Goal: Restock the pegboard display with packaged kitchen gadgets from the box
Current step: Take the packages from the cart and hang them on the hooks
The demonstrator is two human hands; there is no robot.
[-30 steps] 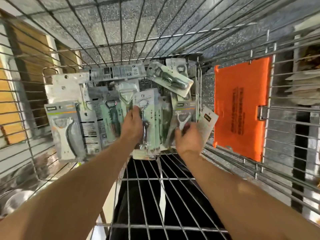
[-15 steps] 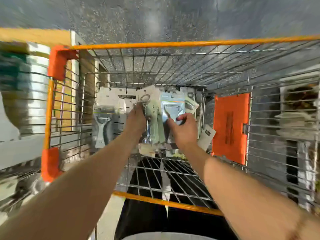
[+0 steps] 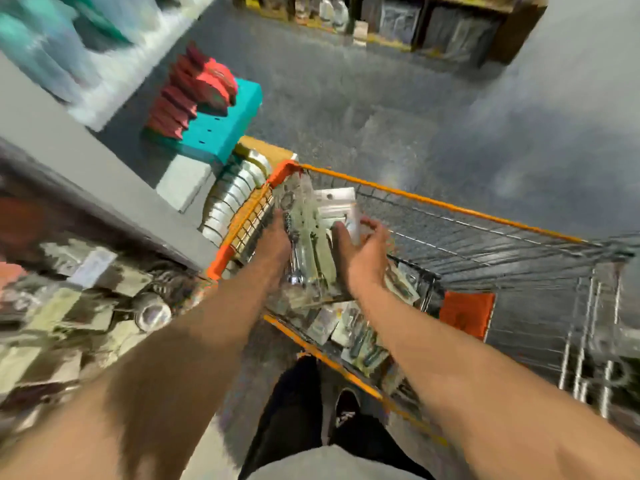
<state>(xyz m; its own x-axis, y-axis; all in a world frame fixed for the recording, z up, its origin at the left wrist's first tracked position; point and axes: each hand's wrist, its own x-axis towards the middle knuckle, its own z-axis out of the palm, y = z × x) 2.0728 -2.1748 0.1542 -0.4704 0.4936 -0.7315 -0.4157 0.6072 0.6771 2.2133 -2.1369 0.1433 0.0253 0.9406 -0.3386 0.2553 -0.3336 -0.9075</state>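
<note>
A stack of packaged kitchen gadgets (image 3: pixel 313 237), clear blister packs on pale cards, is held above the orange-rimmed wire cart (image 3: pixel 433 201). My left hand (image 3: pixel 277 239) grips the stack's left side, next to a corkscrew pack. My right hand (image 3: pixel 367 252) holds the right side, thumb in front and fingers curled behind a white pack. Several more packaged gadgets (image 3: pixel 360 336) lie in the cart's near compartment below my hands. The picture is blurred by motion, and no pegboard can be made out.
A grey shelf (image 3: pixel 104 174) with blurred goods runs along the left, close to the cart. Stacked silver tins (image 3: pixel 235 195) and a teal block with red items (image 3: pixel 207 109) stand beyond it. An orange flap (image 3: pixel 465 315) hangs inside the cart. Grey floor stretches ahead.
Both hands have lifted the stack of packs up out of the cart's compartment. My view has swung up and left, away from the cart's inside toward the shelf and aisle.
</note>
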